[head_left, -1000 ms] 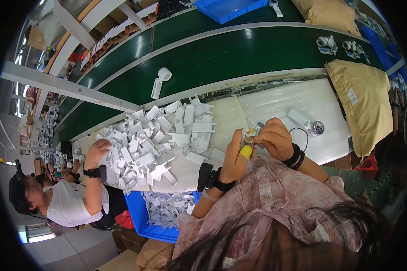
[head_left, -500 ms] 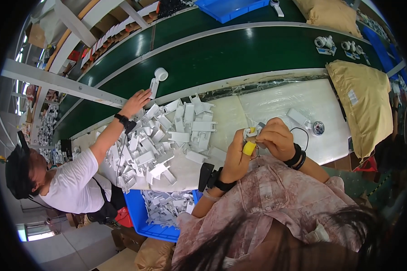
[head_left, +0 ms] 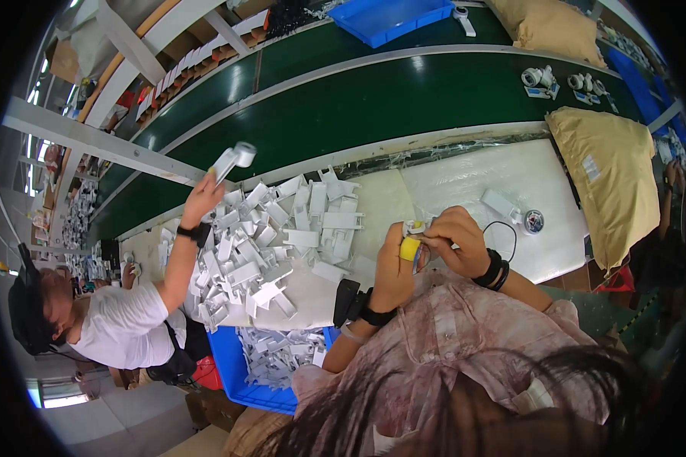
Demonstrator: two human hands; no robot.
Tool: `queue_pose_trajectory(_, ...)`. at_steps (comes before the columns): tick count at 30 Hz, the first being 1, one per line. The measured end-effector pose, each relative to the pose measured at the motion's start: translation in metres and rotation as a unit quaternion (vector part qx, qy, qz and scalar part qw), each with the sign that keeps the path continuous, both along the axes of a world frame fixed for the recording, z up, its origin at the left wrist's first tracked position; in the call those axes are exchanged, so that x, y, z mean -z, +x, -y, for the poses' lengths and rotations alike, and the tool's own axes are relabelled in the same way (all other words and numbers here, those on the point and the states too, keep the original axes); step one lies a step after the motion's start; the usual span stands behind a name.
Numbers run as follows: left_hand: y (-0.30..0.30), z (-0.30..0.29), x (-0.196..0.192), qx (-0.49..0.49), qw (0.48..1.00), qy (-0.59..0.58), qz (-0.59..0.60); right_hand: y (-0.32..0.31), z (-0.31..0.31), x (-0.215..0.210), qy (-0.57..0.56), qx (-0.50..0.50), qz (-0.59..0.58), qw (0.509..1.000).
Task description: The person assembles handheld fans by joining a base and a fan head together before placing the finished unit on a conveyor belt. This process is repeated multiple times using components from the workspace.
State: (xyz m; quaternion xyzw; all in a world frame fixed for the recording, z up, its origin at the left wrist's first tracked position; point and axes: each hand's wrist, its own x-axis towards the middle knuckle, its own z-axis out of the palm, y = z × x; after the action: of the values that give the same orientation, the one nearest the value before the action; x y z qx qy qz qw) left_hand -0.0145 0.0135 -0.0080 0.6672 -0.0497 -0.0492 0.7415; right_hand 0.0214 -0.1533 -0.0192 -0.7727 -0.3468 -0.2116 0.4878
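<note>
My left hand (head_left: 392, 268) is closed round a small part with a whitish top (head_left: 414, 227) and a shiny, coloured lower side (head_left: 421, 263). A yellow band (head_left: 410, 249) shows by its thumb; I cannot tell whether it wraps the thumb or belongs to the part. My right hand (head_left: 459, 238) meets the left one, its fingers bent and pinched at the part's right side. Its fingertips hide most of what they grip. Beyond my hands, a white rectangular housing (head_left: 501, 204) lies next to a round piece with a dark face (head_left: 533, 222).
White plastic housings (head_left: 251, 244) are heaped left of me, above a blue bin (head_left: 232, 373) of small white parts. A co-worker's hand (head_left: 203, 199) holds a white round-headed device (head_left: 232, 158) by the green belt (head_left: 373, 95). A tan bag (head_left: 606, 183) stands right.
The co-worker's hand has drawn the round-headed device leftward, up off the belt. My hands have shifted slightly, and the part between them has turned, showing its coloured side.
</note>
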Motion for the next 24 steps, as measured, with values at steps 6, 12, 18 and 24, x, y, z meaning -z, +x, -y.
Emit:
queue_pose_trajectory(6,0.002,-0.004,-0.01,0.009,0.996,-0.083,-0.043,-0.007,0.0,-0.008,0.019,-0.028,-0.118,0.992)
queue_pose_trajectory(12,-0.004,0.0,0.0,-0.009,1.0,0.005,0.001,0.004,-0.008,-0.005,0.046,-0.113,-0.164,0.979)
queue_pose_trajectory(18,-0.012,-0.009,0.01,0.01,0.996,-0.039,-0.081,-0.007,-0.017,-0.009,0.066,-0.124,-0.242,0.96)
queue_pose_trajectory(24,-0.009,-0.003,0.002,0.006,0.998,-0.056,-0.037,-0.003,-0.027,-0.003,0.188,-0.149,-0.361,0.901)
